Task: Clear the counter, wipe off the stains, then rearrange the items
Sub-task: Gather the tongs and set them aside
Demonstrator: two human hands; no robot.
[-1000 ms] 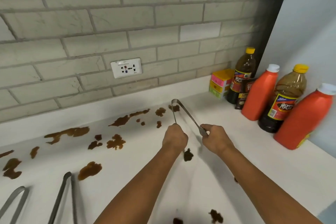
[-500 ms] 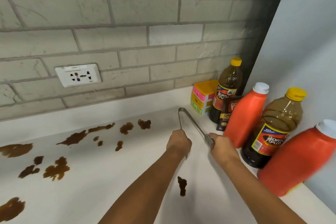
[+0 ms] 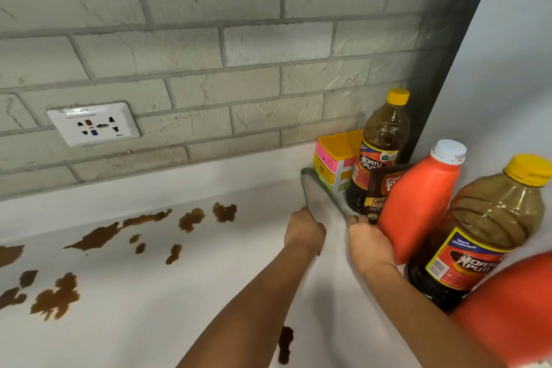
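Tongs (image 3: 324,200) in both hands, now nearer the bottles (image 3: 418,206)

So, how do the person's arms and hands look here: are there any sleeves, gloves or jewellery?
Both forearms are bare as far as the frame shows. The left hand and right hand wear no gloves; no ring, watch or bracelet is visible.

A single head-worn view is given, aimed forward and steeply down from close above the bench (image 3: 185,308). The brick wall (image 3: 209,39) is faced toward 12 o'clock, and the corner with the bottles (image 3: 379,146) is seen near 2 o'clock. No second view is provided.
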